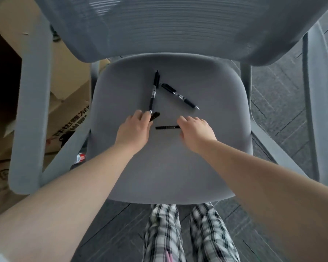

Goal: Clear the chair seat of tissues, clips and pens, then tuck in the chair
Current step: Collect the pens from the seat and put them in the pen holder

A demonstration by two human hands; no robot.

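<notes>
Nearest the camera are the person's plaid trousers (189,235), standing just before the near edge of the grey chair seat (169,167), with both bare forearms reaching out over it. The left hand (134,127) has its fingers curled down onto a dark object (155,116), blurred, most likely a pen or clip, right at the near tip of the upright pen (153,93). The right hand (195,129) is curled over the right end of the short pen (167,127), which lies crosswise between the two hands; whether it has already pinched it I cannot tell. A third, slanted pen (180,96) lies farther back and right, apart from both hands. No tissues show on the seat.

The step in hand looks like gathering the pens, with the seat not yet cleared. Next each hand likely needs to close firmly and lift, then return for the upright and slanted pens before the chair can be tucked in. A cardboard box (64,91) stands on the floor at left.
</notes>
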